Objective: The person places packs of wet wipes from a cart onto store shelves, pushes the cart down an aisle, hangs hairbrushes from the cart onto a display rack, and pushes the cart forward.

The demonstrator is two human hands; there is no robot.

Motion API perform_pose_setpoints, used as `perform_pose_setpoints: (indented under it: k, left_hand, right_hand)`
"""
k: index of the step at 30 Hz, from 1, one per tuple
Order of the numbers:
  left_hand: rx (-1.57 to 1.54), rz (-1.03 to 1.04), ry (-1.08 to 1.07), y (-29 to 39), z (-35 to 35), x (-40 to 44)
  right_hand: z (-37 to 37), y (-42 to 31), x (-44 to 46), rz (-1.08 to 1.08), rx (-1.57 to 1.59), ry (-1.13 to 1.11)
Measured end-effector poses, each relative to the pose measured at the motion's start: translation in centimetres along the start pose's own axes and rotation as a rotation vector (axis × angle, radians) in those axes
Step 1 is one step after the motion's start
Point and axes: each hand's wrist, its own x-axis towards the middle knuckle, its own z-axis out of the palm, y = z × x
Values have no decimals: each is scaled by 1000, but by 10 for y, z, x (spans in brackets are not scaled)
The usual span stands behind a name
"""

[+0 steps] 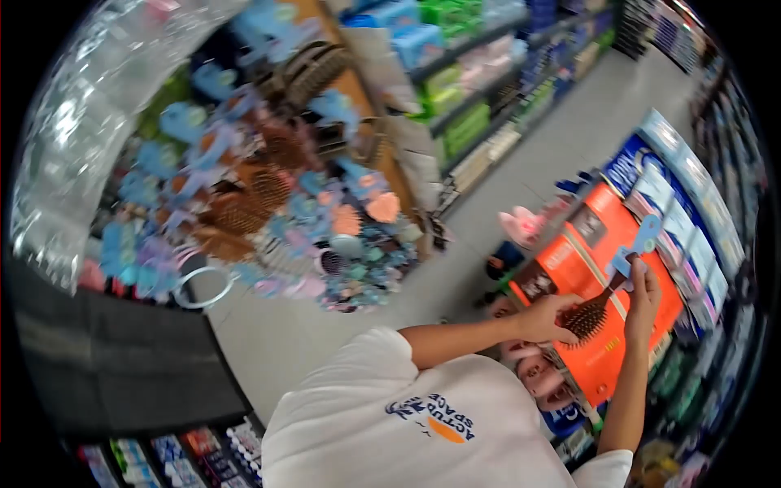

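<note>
A brown hairbrush (589, 320) is held between my two hands, bristles facing up. My left hand (543, 319) closes on the edge of its bristle head. Around the handle, the fingers of my right hand (643, 293) are wrapped. A light blue tag (643, 237) hangs at the handle end, above my right hand. Just beneath the brush lies an orange box (598, 358) with white print.
To the left stands a display of combs and brushes (252, 199), blurred, with many blue tags. Stocked shelves (476, 89) line the aisle ahead. Pale floor tiles (561, 122) run between. White and blue boxes (679, 236) stack on the right.
</note>
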Motion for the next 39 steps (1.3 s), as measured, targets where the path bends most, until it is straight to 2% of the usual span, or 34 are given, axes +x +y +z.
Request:
perform_pose_setpoints:
  k: [3,5,8,9,10,12,13,16,19,22,24,27,36,38,39]
  left_hand:
    - [-4,87,248,-2,-33,-24]
    - [-79,148,339,10,-50,-41]
    - [-185,227,516,34,-74,-81]
    - [-147,241,583,42,-81,-97]
    - [40,239,690,53,-88,-113]
    - [233,282,848,71,-95,-144]
    - [247,289,864,77,-99,-157]
    - [282,448,1097,97,-109,-189]
    - [373,540,1213,119,-122,-208]
    - [513,530,1286,147,-130,-214]
    - [521,542,1264,170,-125,-210]
    - [354,603,1209,191,-118,-202]
    - [369,556,1250,186,-127,-208]
    - [355,570,1257,183,-130,-208]
    - [357,566,1253,180,-134,-207]
  right_hand:
    - [81,-35,22,-3,48,-62]
    - [121,-41,39,-69,165,-190]
    - [187,-80,46,37,328,-398]
    - [212,-89,44,-11,412,-478]
    - [233,-98,44,-114,396,-542]
    - [270,-121,35,-189,403,-684]
    - [289,-130,30,-220,423,-718]
    - [334,-164,13,-237,492,-836]
    - [363,-196,5,-351,565,-825]
    - [380,-221,10,-318,703,-842]
    - [387,-237,12,-186,820,-834]
    - [391,-242,27,-168,698,-906]
    - [414,-234,34,-108,588,-890]
    - [425,-227,35,-120,609,-880]
    - [431,-228,33,-245,564,-787]
